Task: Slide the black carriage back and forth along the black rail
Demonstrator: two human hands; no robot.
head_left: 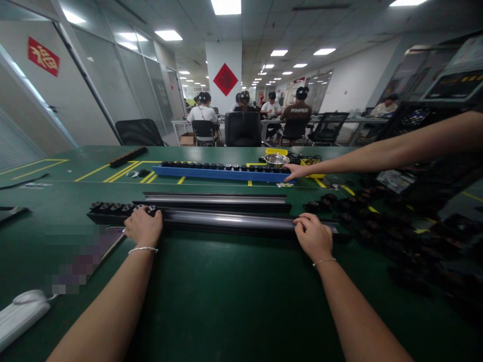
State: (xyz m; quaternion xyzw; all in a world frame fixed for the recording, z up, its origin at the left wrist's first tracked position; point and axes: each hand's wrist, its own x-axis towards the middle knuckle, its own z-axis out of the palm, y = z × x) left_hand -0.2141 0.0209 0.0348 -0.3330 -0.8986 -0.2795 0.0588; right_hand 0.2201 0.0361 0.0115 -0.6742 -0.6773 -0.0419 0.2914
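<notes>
Across the green table lies a long black rail (230, 218) with a shiny grey channel along its top. Small black parts (113, 207) sit in a row at its left end. My left hand (145, 225) bends its fingers over the rail where that row ends, its fingertips partly hidden. Near the right end, my right hand (315, 235) curls its fingers over the same rail. Just behind it lies a second, similar grey-topped rail (215, 199), touched by neither hand.
A co-worker's hand (296, 171) reaches from the right to a blue rail (222, 173) filled with black parts. Behind it are a metal bowl (277, 160) and a yellow tray (276, 151). Loose black parts (411, 236) are heaped at right; a white object (22, 314) lies at left.
</notes>
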